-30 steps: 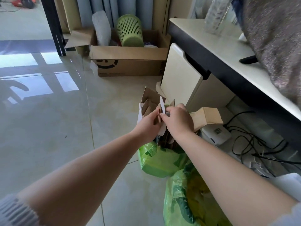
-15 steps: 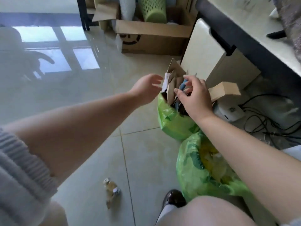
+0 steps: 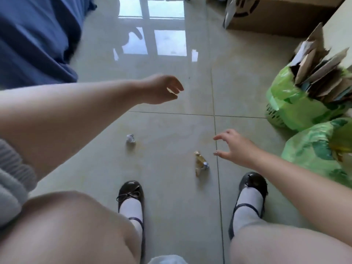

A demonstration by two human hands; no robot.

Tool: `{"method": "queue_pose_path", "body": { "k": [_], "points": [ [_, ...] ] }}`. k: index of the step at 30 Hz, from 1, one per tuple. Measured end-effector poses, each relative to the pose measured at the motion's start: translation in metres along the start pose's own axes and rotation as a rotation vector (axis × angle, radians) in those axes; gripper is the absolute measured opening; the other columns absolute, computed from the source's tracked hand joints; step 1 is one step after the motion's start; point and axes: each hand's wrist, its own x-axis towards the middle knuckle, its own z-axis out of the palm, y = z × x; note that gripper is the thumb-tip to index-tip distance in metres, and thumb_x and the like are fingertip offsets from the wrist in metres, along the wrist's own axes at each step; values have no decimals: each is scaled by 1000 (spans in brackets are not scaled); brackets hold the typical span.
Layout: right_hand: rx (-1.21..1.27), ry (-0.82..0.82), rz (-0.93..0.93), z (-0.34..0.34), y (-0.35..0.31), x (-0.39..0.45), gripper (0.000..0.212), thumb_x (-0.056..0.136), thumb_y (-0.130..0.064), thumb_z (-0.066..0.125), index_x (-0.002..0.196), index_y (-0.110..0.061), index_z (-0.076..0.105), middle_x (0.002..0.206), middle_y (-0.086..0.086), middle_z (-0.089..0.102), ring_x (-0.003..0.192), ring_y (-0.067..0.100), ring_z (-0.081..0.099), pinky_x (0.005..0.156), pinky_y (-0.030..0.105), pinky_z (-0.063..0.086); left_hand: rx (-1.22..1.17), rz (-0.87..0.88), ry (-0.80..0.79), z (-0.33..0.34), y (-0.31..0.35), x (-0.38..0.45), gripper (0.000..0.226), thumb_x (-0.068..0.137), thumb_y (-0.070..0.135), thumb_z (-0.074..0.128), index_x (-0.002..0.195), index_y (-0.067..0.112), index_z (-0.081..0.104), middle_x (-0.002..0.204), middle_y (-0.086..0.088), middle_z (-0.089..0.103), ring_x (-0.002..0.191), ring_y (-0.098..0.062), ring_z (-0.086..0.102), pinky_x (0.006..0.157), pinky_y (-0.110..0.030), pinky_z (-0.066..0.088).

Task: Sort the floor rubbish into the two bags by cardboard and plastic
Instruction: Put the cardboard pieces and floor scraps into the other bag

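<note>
Right hand (image 3: 235,147) out over the tiled floor (image 3: 171,130), fingers spread and relaxed, thumb and forefinger apart, holding nothing. Just beside those fingertips, toward the person's feet and a little to the hand's left, a crumpled gold wrapper (image 3: 200,164) lying flat on the tile, not touched. Further to the left of that hand, well clear of it, a small scrunched white-and-blue wad (image 3: 130,139), also on the floor.

Left hand (image 3: 162,89) raised ahead of the wad, palm down, fingers loosely bent with a gap between thumb and fingertips, empty. Nothing under it but bare tile and the bright window reflection.

To the right of the right hand, near the wrist and forearm, a green bag (image 3: 312,149) with yellowish contents showing through its mouth; what exactly lies inside, hard to tell. Beyond that, farther from the hand and up toward the wall, a second green bag (image 3: 289,105) stuffed with upright cardboard pieces (image 3: 314,61) sticking out of the top. The two bags touching or nearly so; impossible to say which.

Below both hands, two black shoes (image 3: 131,193) with white socks, one either side of the gold wrapper. Far ahead of the right hand, a brown cardboard box (image 3: 276,16); far to the left of the left hand, blue fabric (image 3: 34,35).
</note>
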Motion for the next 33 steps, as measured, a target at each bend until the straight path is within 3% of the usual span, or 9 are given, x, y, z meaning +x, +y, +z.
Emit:
{"method": "queue_pose_path", "body": {
  "k": [6, 11, 17, 20, 23, 25, 29, 33],
  "points": [
    [-148, -199, 0, 49, -19, 24, 58, 83, -41, 64, 135, -26, 43, 142, 3, 36, 122, 22, 46, 97, 37, 44, -43, -178, 26, 30, -110, -36, 31, 88, 6, 58, 119, 10, 61, 121, -8, 64, 99, -19, 62, 76, -13, 39],
    [-199, -261, 60, 77, -5, 49, 70, 82, -36, 66, 143, -26, 32, 148, 6, 28, 131, 27, 37, 102, 43, 41, -5, -311, -14, 71, -185, -33, 35, 88, 11, 59, 123, 11, 57, 130, -11, 56, 118, -27, 54, 99, -29, 40],
    [-365, -438, -29, 103, 8, 72, 83, 84, -21, 62, 148, -35, 10, 158, 4, -6, 143, 28, 17, 105, 39, 38, 244, -318, -133, 106, -227, -8, 49, 90, 13, 53, 138, 20, 44, 152, -12, 27, 137, -36, 29, 112, -41, 28],
    [-444, -477, -93, 113, 9, 85, 81, 86, -21, 59, 148, -34, 9, 158, 5, -12, 145, 24, 7, 104, 37, 39, 311, -325, -167, 119, -235, 5, 53, 93, 11, 47, 143, 24, 35, 158, -11, 11, 143, -34, 16, 113, -40, 22],
    [-492, -462, -124, 122, 7, 91, 68, 90, -19, 52, 146, -29, 15, 158, 9, -5, 144, 27, 11, 98, 37, 43, 352, -343, -174, 129, -246, 16, 50, 93, 13, 47, 141, 23, 39, 156, -11, 15, 141, -32, 22, 110, -39, 27],
    [-481, -424, -138, 128, 6, 92, 56, 90, -18, 49, 141, -23, 24, 156, 10, 5, 141, 29, 16, 93, 37, 44, 354, -359, -142, 136, -259, 20, 42, 91, 15, 49, 132, 25, 49, 148, -10, 30, 132, -35, 33, 101, -40, 37],
    [-280, -346, -97, 132, 14, 99, 27, 93, -23, 40, 119, -24, 49, 133, 3, 41, 123, 25, 39, 86, 35, 41, 284, -388, -16, 141, -274, 24, 24, 86, 19, 54, 107, 27, 62, 126, -6, 49, 112, -33, 46, 79, -30, 33],
    [42, -208, 67, 126, 19, 108, 34, 88, -9, 47, 116, -25, 57, 117, -2, 61, 110, 21, 56, 87, 34, 46, 296, -331, 11, 141, -274, 29, 21, 88, 17, 58, 107, 19, 66, 116, -12, 57, 107, -36, 53, 76, -28, 35]
  ]
}}
